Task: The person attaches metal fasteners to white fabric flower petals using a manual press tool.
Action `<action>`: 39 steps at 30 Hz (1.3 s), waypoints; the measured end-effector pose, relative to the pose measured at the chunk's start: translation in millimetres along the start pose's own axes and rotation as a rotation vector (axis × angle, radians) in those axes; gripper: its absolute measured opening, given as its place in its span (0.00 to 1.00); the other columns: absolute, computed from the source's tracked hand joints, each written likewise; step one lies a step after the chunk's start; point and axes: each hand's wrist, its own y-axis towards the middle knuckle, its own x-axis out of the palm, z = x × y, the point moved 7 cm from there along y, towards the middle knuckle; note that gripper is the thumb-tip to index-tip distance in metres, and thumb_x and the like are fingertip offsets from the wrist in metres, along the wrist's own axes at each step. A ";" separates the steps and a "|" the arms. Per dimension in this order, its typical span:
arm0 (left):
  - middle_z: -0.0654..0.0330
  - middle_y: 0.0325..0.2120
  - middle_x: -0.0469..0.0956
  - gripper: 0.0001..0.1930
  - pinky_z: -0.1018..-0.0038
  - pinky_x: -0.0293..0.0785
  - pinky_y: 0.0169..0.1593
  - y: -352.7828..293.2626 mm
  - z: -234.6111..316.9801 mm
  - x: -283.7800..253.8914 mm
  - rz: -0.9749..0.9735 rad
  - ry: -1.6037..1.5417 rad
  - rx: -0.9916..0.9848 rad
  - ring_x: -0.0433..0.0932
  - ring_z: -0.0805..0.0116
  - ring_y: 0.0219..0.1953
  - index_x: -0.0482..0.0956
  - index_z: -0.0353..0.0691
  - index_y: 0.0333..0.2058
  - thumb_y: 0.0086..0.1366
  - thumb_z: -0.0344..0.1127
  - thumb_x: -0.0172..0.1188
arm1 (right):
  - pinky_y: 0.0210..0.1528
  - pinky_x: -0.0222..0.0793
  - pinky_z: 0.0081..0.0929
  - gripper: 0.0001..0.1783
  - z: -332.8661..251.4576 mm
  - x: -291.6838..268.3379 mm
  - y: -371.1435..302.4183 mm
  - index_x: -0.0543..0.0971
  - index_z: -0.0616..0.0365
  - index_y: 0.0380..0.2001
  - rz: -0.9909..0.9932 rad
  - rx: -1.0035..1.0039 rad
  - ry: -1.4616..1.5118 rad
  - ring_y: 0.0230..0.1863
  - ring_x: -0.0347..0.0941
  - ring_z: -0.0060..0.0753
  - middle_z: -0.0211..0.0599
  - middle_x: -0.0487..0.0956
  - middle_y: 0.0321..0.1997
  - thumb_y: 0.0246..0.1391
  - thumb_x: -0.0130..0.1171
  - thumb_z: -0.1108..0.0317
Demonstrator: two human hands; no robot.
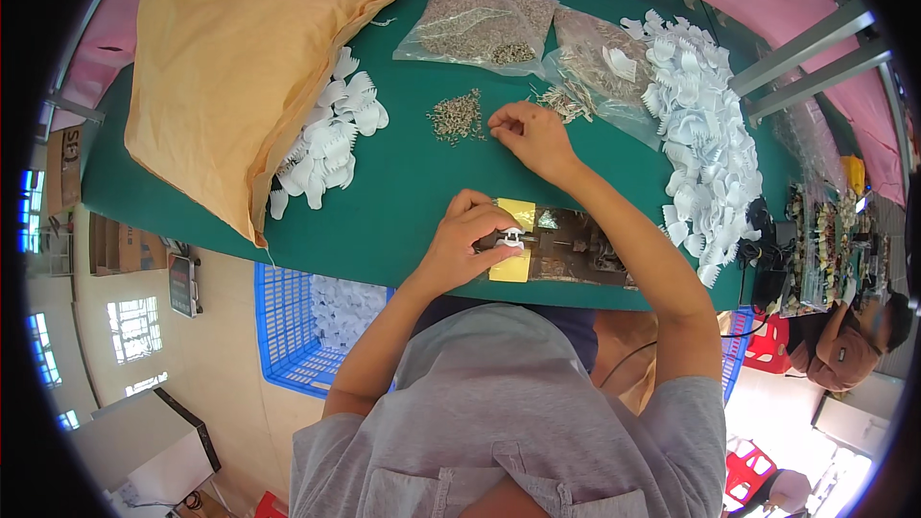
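Note:
My left hand [462, 242] is closed, thumb and fingers gripping a white toothed plastic hair claw [514, 238] at the left end of a brown metal fixture [576, 247]. Yellow patches [511, 270] cover that end of the fixture. My right hand [533, 136] hovers farther off, just right of a loose heap of small metal springs [456, 119]. Its thumb and forefinger are bent close together; whatever is between the tips is too small to make out. Beside its far side lies a little pile of thin metal pieces [568, 102].
White toothed plastic pieces spill from a tan sack [216, 86] at left; another long heap [696, 134] lies at right. Clear bags [480, 21] of small metal parts stand at the back. A blue crate [288, 326] sits below the green table [403, 182]. Another person [844, 345] works at far right.

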 end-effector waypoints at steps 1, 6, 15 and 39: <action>0.66 0.40 0.85 0.15 0.65 0.71 0.56 0.3 0.7 -0.6 0.001 0.001 0.002 0.73 0.60 0.50 0.86 0.44 0.42 0.55 0.36 0.76 | 0.42 0.78 0.39 0.07 -2.3 4.8 -1.2 0.86 0.54 0.35 -0.003 0.000 -0.007 0.38 0.83 0.38 0.35 0.84 0.35 0.54 0.69 0.65; 0.66 0.39 0.85 0.15 0.65 0.71 0.56 0.4 2.8 -0.6 0.006 0.013 0.004 0.72 0.59 0.51 0.86 0.43 0.41 0.55 0.35 0.76 | 0.40 0.78 0.38 0.08 -14.4 14.7 -5.6 0.86 0.55 0.36 0.016 -0.014 -0.185 0.37 0.82 0.38 0.36 0.84 0.34 0.54 0.70 0.65; 0.67 0.40 0.85 0.15 0.65 0.69 0.57 -0.2 -0.8 -1.7 0.013 0.007 0.008 0.72 0.58 0.51 0.85 0.44 0.41 0.55 0.35 0.76 | 0.40 0.78 0.24 0.08 0.9 -20.1 -17.7 0.84 0.62 0.36 -0.079 0.083 0.078 0.33 0.79 0.22 0.33 0.84 0.33 0.55 0.70 0.70; 0.68 0.40 0.84 0.15 0.63 0.67 0.60 -2.5 -6.6 -1.2 0.003 -0.021 -0.029 0.72 0.58 0.53 0.85 0.46 0.41 0.53 0.33 0.75 | 0.39 0.79 0.18 0.08 -44.2 -36.1 -99.2 0.86 0.66 0.42 -0.171 0.376 0.457 0.34 0.82 0.17 0.31 0.87 0.35 0.59 0.68 0.75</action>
